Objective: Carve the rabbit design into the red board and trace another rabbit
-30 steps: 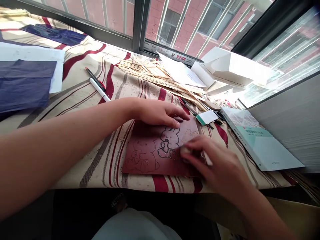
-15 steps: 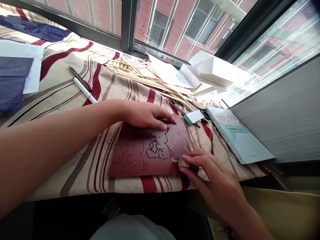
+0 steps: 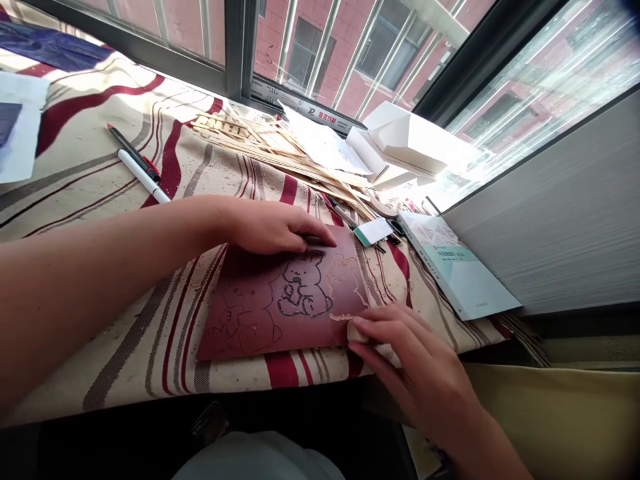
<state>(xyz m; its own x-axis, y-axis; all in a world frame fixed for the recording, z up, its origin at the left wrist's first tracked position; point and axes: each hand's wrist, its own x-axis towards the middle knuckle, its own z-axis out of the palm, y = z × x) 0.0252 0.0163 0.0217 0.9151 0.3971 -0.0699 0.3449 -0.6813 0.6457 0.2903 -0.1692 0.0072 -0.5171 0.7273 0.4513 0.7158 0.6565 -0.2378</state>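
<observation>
A reddish-brown board (image 3: pixel 260 293) lies flat on the striped cloth, with bear figures outlined on it. The middle bear (image 3: pixel 304 285) has thick dark lines; the one at right (image 3: pixel 345 277) has pale lines, and the left one is faint. My left hand (image 3: pixel 273 227) rests across the board's far edge, fingers stretched out flat. Near the board's lower right edge, my right hand (image 3: pixel 407 353) pinches a small off-white rounded block (image 3: pixel 357 331) that looks like an eraser between thumb and fingers. The block's underside is hidden.
Thin wooden strips (image 3: pixel 270 150) and a white box (image 3: pixel 400 140) lie by the window. A book (image 3: pixel 457 267) rests at right, near a white-green card (image 3: pixel 373 232). Two pens (image 3: pixel 143 175) are at left. The cloth's front edge (image 3: pixel 240 383) drops off towards me.
The view has shifted, so most things sit further left in it. My left hand stays on the board, and my right hand still pinches the off-white block near the board's lower right.
</observation>
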